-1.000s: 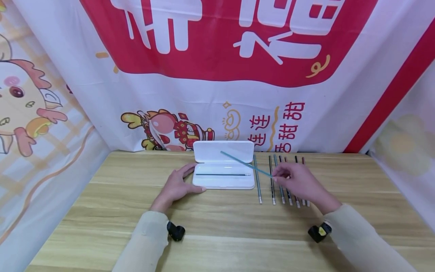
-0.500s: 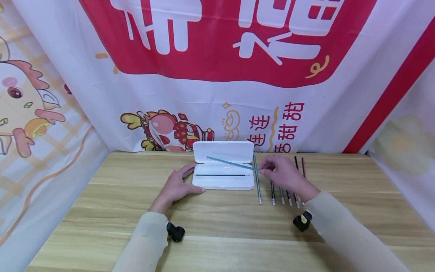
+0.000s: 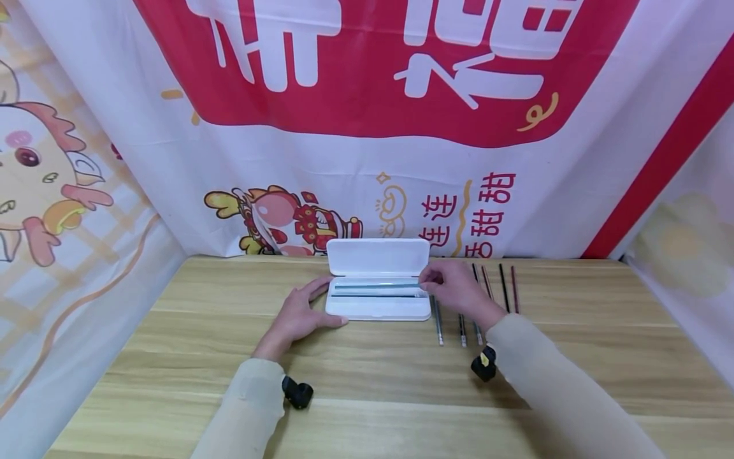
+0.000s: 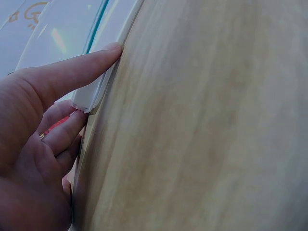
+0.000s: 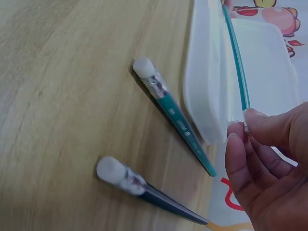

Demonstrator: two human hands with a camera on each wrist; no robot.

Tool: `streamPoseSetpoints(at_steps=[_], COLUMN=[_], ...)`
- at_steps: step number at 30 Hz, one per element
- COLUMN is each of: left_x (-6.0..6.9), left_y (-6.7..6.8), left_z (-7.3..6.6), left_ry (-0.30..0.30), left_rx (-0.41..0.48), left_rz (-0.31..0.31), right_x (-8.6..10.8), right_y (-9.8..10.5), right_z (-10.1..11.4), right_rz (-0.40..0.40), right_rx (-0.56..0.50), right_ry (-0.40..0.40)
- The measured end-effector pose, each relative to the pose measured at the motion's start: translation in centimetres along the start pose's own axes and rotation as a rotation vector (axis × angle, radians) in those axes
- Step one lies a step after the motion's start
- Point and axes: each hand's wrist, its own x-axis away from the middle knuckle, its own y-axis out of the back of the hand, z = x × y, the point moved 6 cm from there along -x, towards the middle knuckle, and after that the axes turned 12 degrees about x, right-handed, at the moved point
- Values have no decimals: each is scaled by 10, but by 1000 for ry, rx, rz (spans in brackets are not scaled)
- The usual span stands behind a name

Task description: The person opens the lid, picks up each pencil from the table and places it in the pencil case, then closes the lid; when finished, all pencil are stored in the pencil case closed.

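Note:
An open white pencil case (image 3: 378, 310) stands near the back of the table, lid raised. My left hand (image 3: 301, 312) holds its left end, thumb along the front edge and the other fingers around the corner and side. My right hand (image 3: 455, 290) pinches a green pencil (image 5: 236, 57) at its eraser end. This pencil lies lengthwise over the case's tray, behind a dark pencil (image 3: 373, 296) inside it. Whether the green pencil touches the tray floor I cannot tell. Below the right hand, another green pencil (image 5: 180, 122) and a dark pencil (image 5: 154, 197) lie on the table.
Several more pencils, among them a black pencil (image 3: 504, 287) and a dark red pencil (image 3: 514, 290), lie side by side right of the case, partly covered by the right arm. A printed cloth (image 3: 367, 166) hangs behind the wooden table (image 3: 367, 382).
My right hand has moved left with the green pencil, from above the row of pencils to the case's right end. The pencil has swung from slanted to level along the tray. My left hand stays put.

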Motion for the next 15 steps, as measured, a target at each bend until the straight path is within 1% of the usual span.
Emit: streamPoseSetpoints(at_steps=[3, 7, 15], left_x=[0, 0, 1], left_y=[0, 0, 1], left_z=[0, -2, -3], left_ry=[2, -3, -17], left_rx=[-1, -5, -1], left_rz=[-1, 1, 1], right_x=[-3, -6, -8], right_y=[-3, -6, -12], right_z=[-1, -2, 1], right_rz=[-6, 4, 26], right_rx=[19, 26, 22], right_ry=[-11, -40, -49])
